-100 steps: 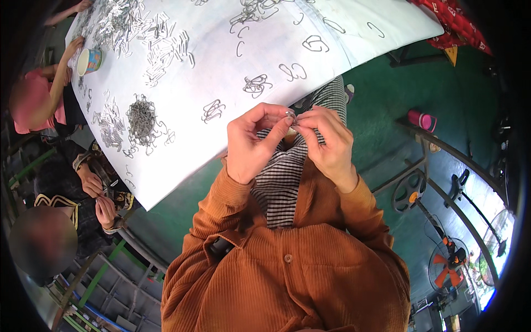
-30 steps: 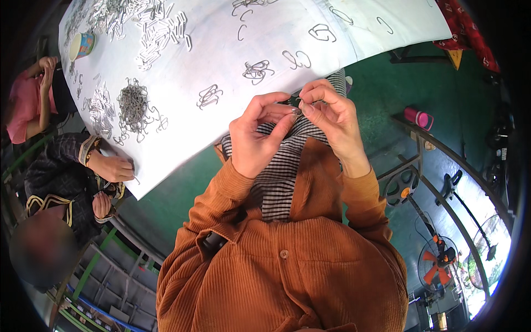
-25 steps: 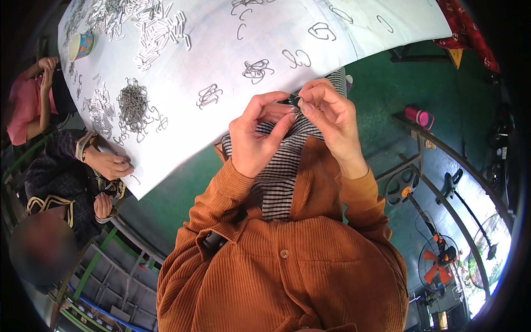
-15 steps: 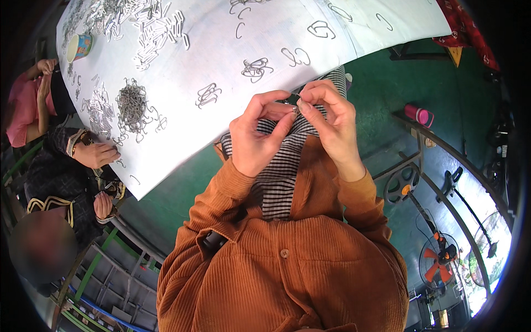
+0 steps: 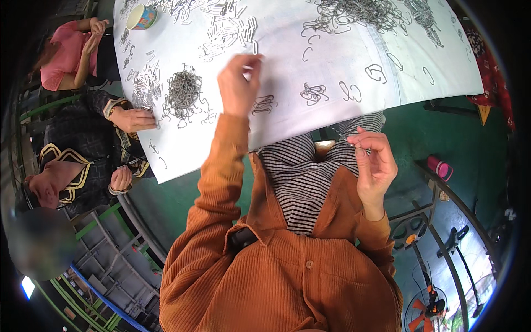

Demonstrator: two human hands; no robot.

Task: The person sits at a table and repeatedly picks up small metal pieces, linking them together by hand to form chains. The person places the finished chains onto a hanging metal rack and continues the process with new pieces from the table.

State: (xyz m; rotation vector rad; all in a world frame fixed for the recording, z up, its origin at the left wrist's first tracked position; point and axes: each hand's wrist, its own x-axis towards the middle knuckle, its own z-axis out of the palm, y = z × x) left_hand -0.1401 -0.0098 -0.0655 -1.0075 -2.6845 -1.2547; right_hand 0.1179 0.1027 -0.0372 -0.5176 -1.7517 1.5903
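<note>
Over the white-topped table, my left hand reaches out, slightly blurred, thumb and forefinger apart with nothing visible between them. Its fingertips are beside the near edge of a heap of silver elongated metal clips. Above my right thigh, my right hand pinches a thin dark bent metal wire piece between thumb and fingers; the gripped end is hidden. Along the table's near side lie small groups of bent wire hooks, one group partly next to my left wrist.
A dense pile of wire hooks lies to the left, a larger one at the back. A paper cup stands far left. A co-worker's hand rests on the table's left edge. A pink bottle and a fan are at right.
My hands, together half a second ago, have parted. The left has moved forward over the table; the right has drawn back to the right with the wire piece. The view has shifted left.
</note>
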